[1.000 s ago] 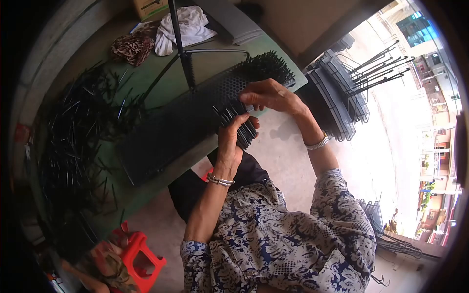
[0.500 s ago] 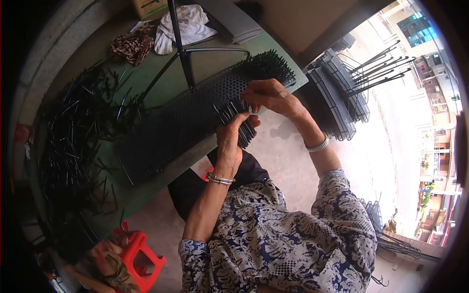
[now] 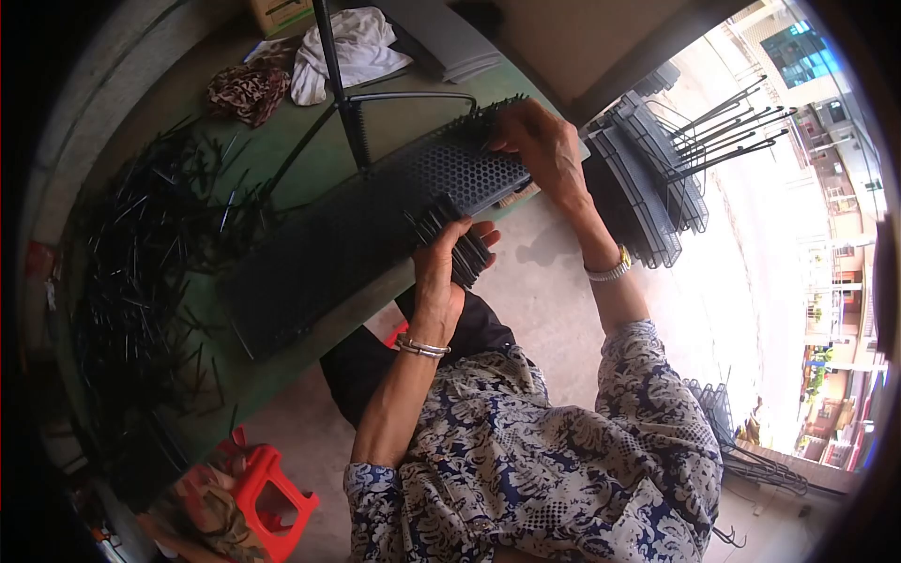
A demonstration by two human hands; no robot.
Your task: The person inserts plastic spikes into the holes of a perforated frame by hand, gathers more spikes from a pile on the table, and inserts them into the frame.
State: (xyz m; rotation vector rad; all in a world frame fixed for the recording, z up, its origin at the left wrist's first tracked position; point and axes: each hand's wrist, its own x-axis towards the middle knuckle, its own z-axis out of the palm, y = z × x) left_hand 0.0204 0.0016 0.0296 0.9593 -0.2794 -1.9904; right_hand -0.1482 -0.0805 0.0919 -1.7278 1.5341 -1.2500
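My left hand (image 3: 437, 272) is closed around a bundle of thin black rods (image 3: 466, 255), held just off the near edge of a black perforated panel (image 3: 375, 202). The panel lies slantwise on the green table, full of small holes. At its far right end several black rods (image 3: 483, 114) stand upright in a dense cluster. Over that end is my right hand (image 3: 544, 150), thumb and fingers pinched together. Whatever lies between those fingertips is hidden from me.
A large heap of loose black rods (image 3: 141, 253) covers the left of the green table (image 3: 272, 389). A black metal stand (image 3: 349, 103) rises behind the panel, near a white cloth (image 3: 361, 52) and a patterned cloth (image 3: 249, 92). Racks (image 3: 638, 178) stand right; a red stool (image 3: 277, 507) is below.
My right hand has moved from beside the bundle up and away to the panel's far right end. The left hand keeps hold of the rods in nearly the same place.
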